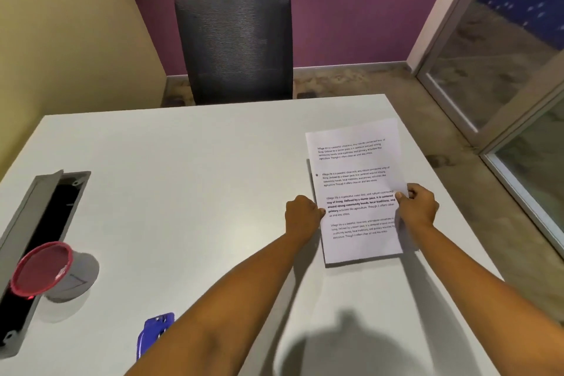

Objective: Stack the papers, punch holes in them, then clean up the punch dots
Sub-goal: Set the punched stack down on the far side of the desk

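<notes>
Now both hands grasp the papers [357, 192] on the desk [189, 177]: the left grip [302, 214] pinches the left edge, the right grip [419, 207] the right edge. Far left of them lies the punch [154, 333].

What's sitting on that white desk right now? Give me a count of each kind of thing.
Paper stack, held at its sides by the left hand and right hand: 1
Blue hole punch: 1
Red-rimmed round lid: 1
Total: 3
</notes>
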`<state>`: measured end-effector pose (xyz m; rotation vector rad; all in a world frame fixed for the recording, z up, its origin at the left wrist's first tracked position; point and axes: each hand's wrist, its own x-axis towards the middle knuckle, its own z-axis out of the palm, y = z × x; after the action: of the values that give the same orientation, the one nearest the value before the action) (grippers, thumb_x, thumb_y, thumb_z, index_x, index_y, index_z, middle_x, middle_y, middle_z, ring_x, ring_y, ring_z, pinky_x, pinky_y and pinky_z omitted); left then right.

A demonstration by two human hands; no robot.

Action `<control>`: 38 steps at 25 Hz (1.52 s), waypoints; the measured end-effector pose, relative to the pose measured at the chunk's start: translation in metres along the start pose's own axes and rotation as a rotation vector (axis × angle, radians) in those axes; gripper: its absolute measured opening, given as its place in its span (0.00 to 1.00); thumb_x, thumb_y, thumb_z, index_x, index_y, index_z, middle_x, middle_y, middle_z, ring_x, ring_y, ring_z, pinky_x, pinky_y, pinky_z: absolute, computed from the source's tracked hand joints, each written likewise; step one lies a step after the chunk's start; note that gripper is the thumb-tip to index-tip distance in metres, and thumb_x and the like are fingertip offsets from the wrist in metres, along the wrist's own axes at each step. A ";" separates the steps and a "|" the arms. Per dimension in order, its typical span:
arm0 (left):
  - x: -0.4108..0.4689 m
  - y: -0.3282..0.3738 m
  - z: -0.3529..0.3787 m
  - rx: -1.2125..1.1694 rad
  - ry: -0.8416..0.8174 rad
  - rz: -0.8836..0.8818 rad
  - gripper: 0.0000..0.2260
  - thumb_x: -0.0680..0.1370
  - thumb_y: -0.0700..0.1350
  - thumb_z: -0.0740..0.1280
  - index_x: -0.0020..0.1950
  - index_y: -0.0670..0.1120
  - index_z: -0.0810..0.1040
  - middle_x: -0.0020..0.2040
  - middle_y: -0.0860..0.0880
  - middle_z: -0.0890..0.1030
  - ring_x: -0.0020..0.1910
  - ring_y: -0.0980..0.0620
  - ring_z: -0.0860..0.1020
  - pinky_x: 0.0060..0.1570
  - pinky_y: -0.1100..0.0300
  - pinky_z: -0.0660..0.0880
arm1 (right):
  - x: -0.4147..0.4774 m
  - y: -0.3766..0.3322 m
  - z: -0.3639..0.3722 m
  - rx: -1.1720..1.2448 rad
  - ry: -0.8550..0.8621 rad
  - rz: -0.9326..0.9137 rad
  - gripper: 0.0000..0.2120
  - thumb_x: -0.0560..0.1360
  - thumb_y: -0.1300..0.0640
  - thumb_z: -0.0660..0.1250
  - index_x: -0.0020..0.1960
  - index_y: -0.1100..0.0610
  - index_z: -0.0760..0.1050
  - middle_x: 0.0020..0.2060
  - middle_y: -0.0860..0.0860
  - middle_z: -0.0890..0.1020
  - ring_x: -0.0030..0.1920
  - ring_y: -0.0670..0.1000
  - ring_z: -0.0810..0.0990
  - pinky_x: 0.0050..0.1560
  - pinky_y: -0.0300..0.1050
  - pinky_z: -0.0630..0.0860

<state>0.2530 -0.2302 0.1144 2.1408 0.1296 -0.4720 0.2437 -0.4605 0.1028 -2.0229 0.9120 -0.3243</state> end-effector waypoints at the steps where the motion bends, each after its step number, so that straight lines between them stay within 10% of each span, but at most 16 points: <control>1: 0.012 0.005 0.007 0.002 -0.019 -0.018 0.11 0.75 0.40 0.69 0.34 0.38 0.74 0.36 0.40 0.78 0.38 0.45 0.76 0.41 0.56 0.72 | 0.014 0.002 0.003 -0.020 0.008 0.007 0.03 0.74 0.68 0.67 0.46 0.63 0.78 0.40 0.55 0.78 0.42 0.55 0.74 0.47 0.42 0.69; 6: 0.060 0.018 0.037 -0.002 -0.066 -0.098 0.14 0.75 0.41 0.70 0.34 0.39 0.70 0.40 0.36 0.78 0.53 0.35 0.80 0.50 0.50 0.77 | 0.069 0.021 0.023 -0.080 0.087 0.117 0.10 0.74 0.69 0.67 0.55 0.66 0.79 0.49 0.61 0.82 0.54 0.61 0.78 0.52 0.43 0.69; 17: 0.092 0.007 0.073 0.030 -0.075 -0.099 0.10 0.72 0.37 0.69 0.34 0.36 0.71 0.33 0.41 0.72 0.30 0.47 0.68 0.33 0.60 0.66 | 0.114 0.047 0.049 -0.155 0.124 0.218 0.12 0.72 0.68 0.68 0.55 0.63 0.79 0.52 0.60 0.83 0.56 0.60 0.79 0.51 0.39 0.70; 24: 0.091 0.004 0.074 0.106 -0.034 -0.111 0.19 0.73 0.43 0.71 0.31 0.43 0.63 0.32 0.47 0.69 0.39 0.35 0.78 0.35 0.54 0.72 | 0.103 0.042 0.048 -0.231 0.161 0.119 0.13 0.71 0.67 0.70 0.55 0.63 0.77 0.55 0.62 0.80 0.57 0.62 0.77 0.59 0.50 0.71; 33: 0.046 -0.057 0.074 0.506 0.275 0.468 0.17 0.74 0.45 0.69 0.61 0.40 0.79 0.61 0.41 0.80 0.59 0.40 0.79 0.57 0.49 0.76 | 0.015 0.069 0.067 -0.552 -0.049 -0.344 0.28 0.80 0.49 0.55 0.76 0.61 0.56 0.76 0.57 0.59 0.77 0.56 0.54 0.76 0.47 0.46; 38: 0.031 -0.094 0.071 0.597 0.174 0.504 0.25 0.79 0.51 0.60 0.74 0.41 0.68 0.75 0.40 0.67 0.75 0.40 0.65 0.72 0.43 0.64 | 0.011 0.094 0.067 -0.642 -0.065 -0.308 0.32 0.80 0.47 0.53 0.77 0.62 0.50 0.77 0.57 0.55 0.78 0.56 0.51 0.78 0.51 0.48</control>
<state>0.2364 -0.2360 -0.0065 2.6722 -0.5049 -0.0173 0.2413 -0.4605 -0.0125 -2.7590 0.7146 -0.1349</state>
